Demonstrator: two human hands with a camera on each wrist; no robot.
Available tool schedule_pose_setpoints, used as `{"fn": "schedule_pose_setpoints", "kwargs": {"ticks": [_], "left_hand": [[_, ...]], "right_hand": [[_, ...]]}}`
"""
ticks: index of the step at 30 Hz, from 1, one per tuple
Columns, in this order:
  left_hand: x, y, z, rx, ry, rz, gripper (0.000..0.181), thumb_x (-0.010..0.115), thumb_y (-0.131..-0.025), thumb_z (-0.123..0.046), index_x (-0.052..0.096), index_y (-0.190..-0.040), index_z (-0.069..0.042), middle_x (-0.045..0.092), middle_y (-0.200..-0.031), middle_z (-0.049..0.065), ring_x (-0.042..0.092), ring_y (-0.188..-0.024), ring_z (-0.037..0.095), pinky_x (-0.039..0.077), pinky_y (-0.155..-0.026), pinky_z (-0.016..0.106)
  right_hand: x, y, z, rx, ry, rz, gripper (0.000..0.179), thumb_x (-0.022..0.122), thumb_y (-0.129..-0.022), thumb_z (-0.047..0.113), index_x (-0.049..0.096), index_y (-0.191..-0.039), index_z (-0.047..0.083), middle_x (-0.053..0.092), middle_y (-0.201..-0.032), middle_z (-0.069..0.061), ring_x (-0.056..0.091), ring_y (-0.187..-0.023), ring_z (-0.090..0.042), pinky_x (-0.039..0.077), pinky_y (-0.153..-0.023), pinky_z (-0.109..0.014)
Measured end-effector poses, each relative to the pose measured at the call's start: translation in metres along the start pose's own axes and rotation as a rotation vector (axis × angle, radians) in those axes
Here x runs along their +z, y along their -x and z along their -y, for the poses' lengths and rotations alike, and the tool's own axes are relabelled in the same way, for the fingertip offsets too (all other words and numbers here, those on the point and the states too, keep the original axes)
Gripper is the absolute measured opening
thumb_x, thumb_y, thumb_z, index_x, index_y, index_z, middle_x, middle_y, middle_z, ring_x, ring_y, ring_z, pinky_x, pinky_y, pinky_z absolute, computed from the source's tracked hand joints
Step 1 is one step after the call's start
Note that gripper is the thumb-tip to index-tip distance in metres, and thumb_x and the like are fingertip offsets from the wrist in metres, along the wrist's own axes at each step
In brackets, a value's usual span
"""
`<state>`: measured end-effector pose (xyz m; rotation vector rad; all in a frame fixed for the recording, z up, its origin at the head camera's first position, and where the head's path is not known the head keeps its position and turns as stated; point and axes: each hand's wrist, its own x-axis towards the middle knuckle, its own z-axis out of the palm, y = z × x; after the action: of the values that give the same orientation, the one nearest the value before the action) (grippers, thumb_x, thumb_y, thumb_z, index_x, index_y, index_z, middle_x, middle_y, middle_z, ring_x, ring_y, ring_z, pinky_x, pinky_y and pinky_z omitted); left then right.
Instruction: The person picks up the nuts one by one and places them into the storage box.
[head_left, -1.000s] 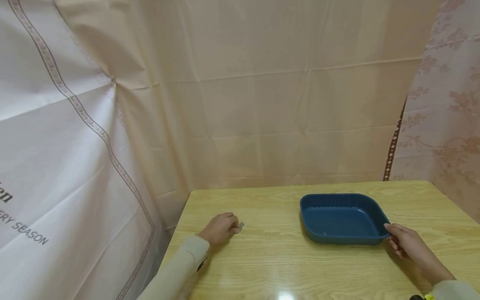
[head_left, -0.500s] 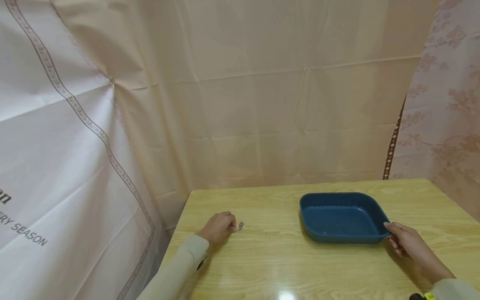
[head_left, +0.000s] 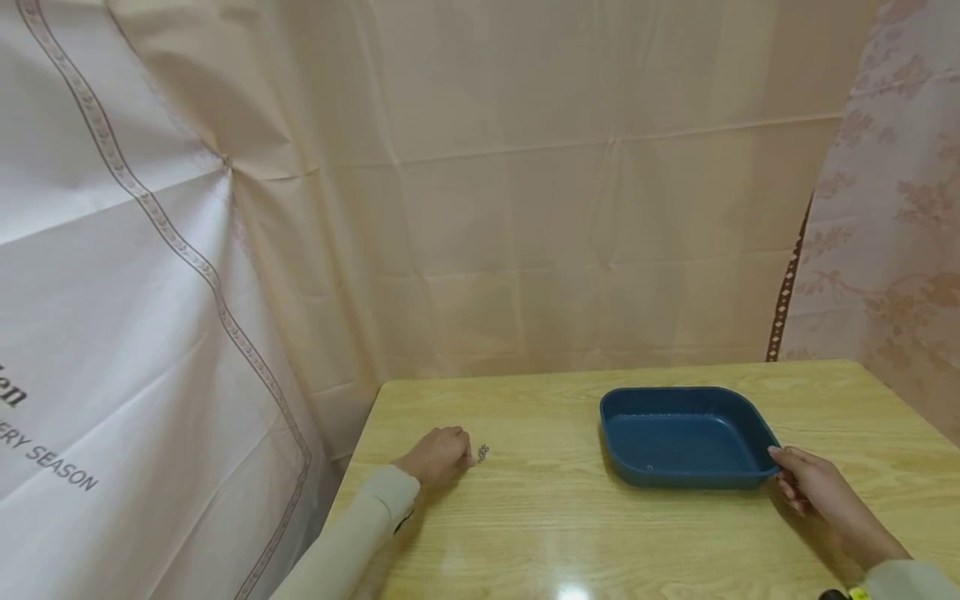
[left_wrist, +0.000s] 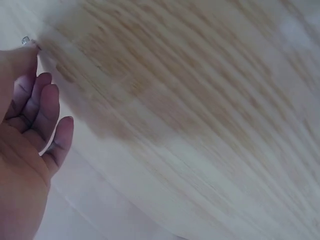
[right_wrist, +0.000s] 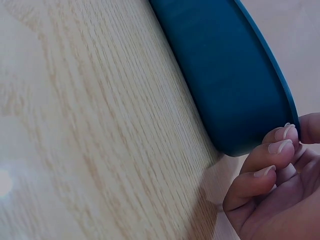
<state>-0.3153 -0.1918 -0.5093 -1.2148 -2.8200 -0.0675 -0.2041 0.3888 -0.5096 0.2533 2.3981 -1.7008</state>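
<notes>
In the head view, my left hand rests low over the table, fingertips just left of a small pile of metal nuts. Its thumb and forefinger pinch what looks like one small nut, a dark sliver at the fingertips in the left wrist view; the other fingers curl loosely. My right hand grips the near right corner of a blue rectangular tray, thumb on the rim and fingers curled beneath it. One small ring-like nut lies inside the tray near its front wall.
The light wood-grain table carries the tray on its right half and the nut pile left of centre. Behind it hangs a beige cloth, with a white printed curtain at left and a floral one at right.
My left fingertips have drawn slightly left, away from the nut pile, so more of it shows. My right hand and the tray have stayed in place.
</notes>
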Motion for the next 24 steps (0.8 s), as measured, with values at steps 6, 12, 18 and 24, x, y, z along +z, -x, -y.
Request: {"fn": "schedule_pose_setpoints", "kwargs": {"ticks": [6,12,18,24], "left_hand": [[0.0011,-0.0007,-0.001,0.066,-0.061,-0.062,0.013,0.062,-0.099,-0.013,0.068,-0.087,-0.011,0.06,-0.081,-0.004,0.056,-0.073,0.01,0.052,-0.071,0.029],[0.0029,0.0,-0.0041,0.077,-0.133,-0.065,0.013,0.062,-0.099,-0.017,0.067,-0.087,-0.014,0.061,-0.083,-0.004,0.056,-0.074,0.009,0.05,-0.07,0.029],[0.0019,0.0,-0.0076,0.025,-0.137,-0.043,0.014,0.063,-0.103,-0.023,0.068,-0.093,-0.013,0.063,-0.09,-0.002,0.059,-0.081,0.013,0.052,-0.076,0.032],[0.001,-0.002,-0.0075,0.005,-0.173,-0.036,0.014,0.066,-0.102,-0.026,0.069,-0.102,-0.013,0.064,-0.1,-0.001,0.062,-0.093,0.016,0.053,-0.083,0.033]], "right_hand": [[-0.0005,0.0006,0.0005,-0.003,0.001,-0.005,0.046,0.035,-0.113,0.044,0.044,-0.078,0.015,0.046,-0.066,0.004,0.043,-0.054,-0.009,0.044,-0.052,-0.027],[0.0004,0.0002,-0.0022,0.003,-0.018,0.003,0.047,0.035,-0.112,0.045,0.044,-0.077,0.015,0.046,-0.065,0.004,0.043,-0.053,-0.009,0.045,-0.051,-0.028],[0.0002,0.0001,-0.0032,-0.004,-0.016,0.007,0.048,0.035,-0.112,0.046,0.046,-0.077,0.015,0.046,-0.066,0.004,0.043,-0.054,-0.01,0.044,-0.052,-0.028],[0.0,0.0008,0.0002,-0.002,-0.01,0.01,0.049,0.034,-0.112,0.047,0.046,-0.078,0.014,0.047,-0.066,0.003,0.046,-0.054,-0.011,0.044,-0.053,-0.03]]}}
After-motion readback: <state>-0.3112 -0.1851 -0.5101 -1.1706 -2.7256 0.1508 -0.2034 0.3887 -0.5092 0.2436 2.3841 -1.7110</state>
